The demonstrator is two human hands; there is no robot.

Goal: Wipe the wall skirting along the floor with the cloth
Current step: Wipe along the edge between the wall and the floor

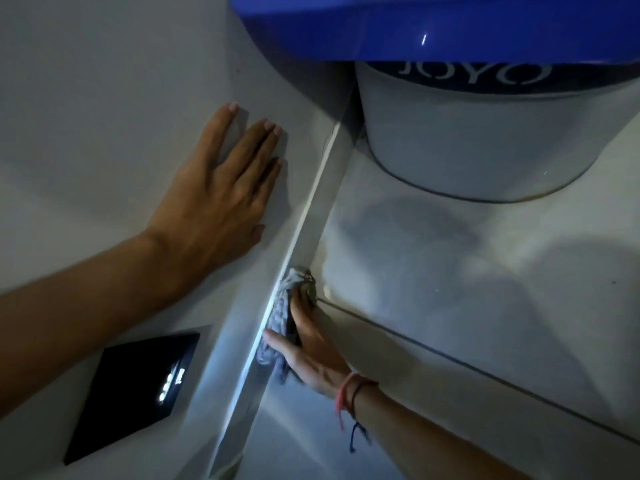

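A pale glossy skirting (313, 209) runs diagonally from the top centre down to the bottom centre, between the wall on the left and the tiled floor on the right. My right hand (308, 348) presses a crumpled grey cloth (282, 313) against the face of the skirting, low near the floor. Thread bracelets circle that wrist. My left hand (218, 192) lies flat on the wall with its fingers spread, holding nothing, above and left of the cloth.
A white bin (485, 140) with a blue lid (433, 26) stands on the floor against the skirting, ahead of the cloth. A black switch plate (135, 393) sits on the wall near my left forearm. A dark grout line (485, 372) crosses the floor tiles.
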